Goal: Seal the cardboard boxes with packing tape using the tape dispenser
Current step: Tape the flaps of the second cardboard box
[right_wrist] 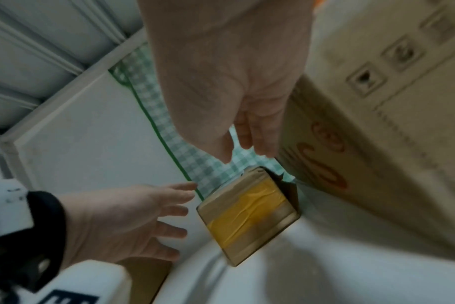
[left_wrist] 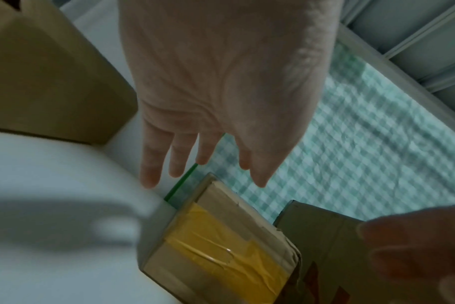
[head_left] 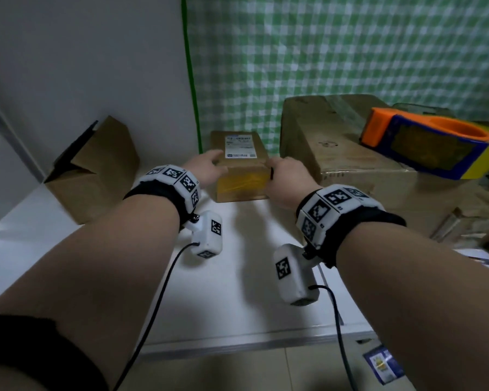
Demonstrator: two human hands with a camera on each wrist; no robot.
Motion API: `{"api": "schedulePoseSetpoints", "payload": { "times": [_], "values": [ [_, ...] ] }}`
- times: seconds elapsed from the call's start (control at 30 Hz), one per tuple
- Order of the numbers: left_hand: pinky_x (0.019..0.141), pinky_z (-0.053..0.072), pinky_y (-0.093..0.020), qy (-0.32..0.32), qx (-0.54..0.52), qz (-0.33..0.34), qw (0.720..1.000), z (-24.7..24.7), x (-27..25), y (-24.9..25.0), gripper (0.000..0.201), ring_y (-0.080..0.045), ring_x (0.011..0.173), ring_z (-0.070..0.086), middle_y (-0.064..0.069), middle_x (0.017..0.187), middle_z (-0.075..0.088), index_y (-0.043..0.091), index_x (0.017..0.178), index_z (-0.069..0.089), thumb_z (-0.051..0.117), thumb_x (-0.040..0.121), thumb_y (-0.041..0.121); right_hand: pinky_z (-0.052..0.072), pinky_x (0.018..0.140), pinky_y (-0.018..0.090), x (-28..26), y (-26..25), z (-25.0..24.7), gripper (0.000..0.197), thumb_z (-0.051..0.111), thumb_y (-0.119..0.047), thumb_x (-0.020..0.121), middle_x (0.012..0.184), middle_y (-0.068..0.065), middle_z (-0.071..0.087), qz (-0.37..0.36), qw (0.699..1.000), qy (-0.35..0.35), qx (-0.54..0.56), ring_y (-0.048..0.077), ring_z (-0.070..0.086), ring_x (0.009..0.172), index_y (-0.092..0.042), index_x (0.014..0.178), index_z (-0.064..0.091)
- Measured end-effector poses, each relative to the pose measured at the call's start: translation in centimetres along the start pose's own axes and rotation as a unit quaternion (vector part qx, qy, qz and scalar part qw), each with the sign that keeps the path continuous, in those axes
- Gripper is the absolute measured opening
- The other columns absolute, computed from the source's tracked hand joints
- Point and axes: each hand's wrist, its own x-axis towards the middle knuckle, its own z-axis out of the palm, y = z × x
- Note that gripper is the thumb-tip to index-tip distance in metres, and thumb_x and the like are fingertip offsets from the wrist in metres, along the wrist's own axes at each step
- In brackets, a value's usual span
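A small cardboard box [head_left: 239, 165] with a white label on top and yellow tape across its near face stands at the back of the white table [head_left: 237, 292]. My left hand [head_left: 206, 167] reaches to the box's left side with fingers straight and spread, holding nothing. My right hand [head_left: 288, 176] is at its right side, fingers relaxed. In the wrist views both hands [left_wrist: 203, 172] [right_wrist: 247, 148] hover just short of the box [left_wrist: 221, 246] [right_wrist: 249, 214]. The orange and blue tape dispenser [head_left: 424, 142] lies on a large cardboard box [head_left: 336, 153] to the right.
An open cardboard box [head_left: 96, 170] lies tipped at the left against the wall. A green checked curtain [head_left: 350, 52] hangs behind the boxes. The table's front edge [head_left: 237, 342] is close to me. A blue and white packet [head_left: 381, 365] lies on the floor below.
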Motion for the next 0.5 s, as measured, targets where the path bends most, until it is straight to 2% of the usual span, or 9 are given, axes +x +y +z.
{"api": "schedulePoseSetpoints", "payload": {
  "times": [0.07, 0.17, 0.27, 0.33, 0.4, 0.5],
  "values": [
    [0.09, 0.046, -0.033, -0.012, -0.036, -0.008, 0.999, 0.5, 1.2, -0.3, 0.055, -0.024, 0.121, 0.049, -0.001, 0.15, 0.036, 0.027, 0.149, 0.024, 0.046, 0.098, 0.031, 0.043, 0.088, 0.034, 1.6, 0.1, 1.1, 0.048, 0.046, -0.009, 0.093, 0.134, 0.017, 0.047, 0.044, 0.998, -0.034, 0.029, 0.032, 0.049, 0.121, -0.008, 0.141, 0.038],
    [0.087, 0.053, -0.038, -0.027, -0.08, -0.032, 0.996, 1.1, 2.6, -1.1, 0.054, -0.02, 0.107, 0.049, -0.002, 0.147, 0.038, 0.027, 0.148, 0.025, 0.044, 0.098, 0.032, 0.042, 0.091, 0.036, 3.9, 0.6, 2.5, 0.053, 0.045, -0.01, 0.092, 0.135, 0.018, 0.046, 0.104, 0.991, -0.045, 0.073, 0.034, 0.048, 0.121, -0.008, 0.143, 0.029],
    [0.086, 0.054, -0.042, -0.015, -0.112, -0.034, 0.993, 1.5, 3.3, -2.1, 0.049, -0.024, 0.105, 0.053, -0.007, 0.136, 0.047, 0.028, 0.145, 0.03, 0.044, 0.098, 0.03, 0.041, 0.097, 0.039, 5.5, 0.9, 3.8, 0.071, 0.045, -0.009, 0.094, 0.143, 0.018, 0.039, 0.149, 0.981, -0.049, 0.114, 0.034, 0.045, 0.126, -0.012, 0.152, 0.004],
    [0.084, 0.055, -0.042, -0.011, -0.137, -0.032, 0.99, 1.7, 3.5, -2.7, 0.047, -0.025, 0.102, 0.057, -0.006, 0.127, 0.052, 0.029, 0.143, 0.033, 0.045, 0.097, 0.029, 0.043, 0.093, 0.037, 5.9, 1.0, 4.4, 0.079, 0.044, -0.007, 0.094, 0.141, 0.016, 0.042, 0.161, 0.975, -0.052, 0.142, 0.032, 0.048, 0.123, -0.015, 0.152, -0.008],
    [0.078, 0.056, -0.038, -0.018, -0.174, -0.037, 0.984, 1.6, 3.5, -3.0, 0.046, -0.023, 0.103, 0.059, -0.004, 0.123, 0.056, 0.031, 0.14, 0.036, 0.049, 0.096, 0.03, 0.044, 0.089, 0.035, 6.1, 1.0, 4.8, 0.082, 0.046, -0.006, 0.093, 0.138, 0.013, 0.045, 0.163, 0.97, -0.048, 0.171, 0.03, 0.05, 0.12, -0.017, 0.153, -0.008],
    [0.07, 0.05, -0.031, -0.044, -0.218, -0.055, 0.973, 1.5, 2.6, -3.1, 0.045, -0.019, 0.104, 0.058, -0.001, 0.123, 0.058, 0.032, 0.138, 0.039, 0.052, 0.094, 0.033, 0.045, 0.099, 0.04, 6.0, 0.6, 4.9, 0.075, 0.052, -0.008, 0.09, 0.136, 0.012, 0.045, 0.163, 0.966, -0.041, 0.197, 0.031, 0.048, 0.122, -0.016, 0.152, 0.011]
  ]
}}
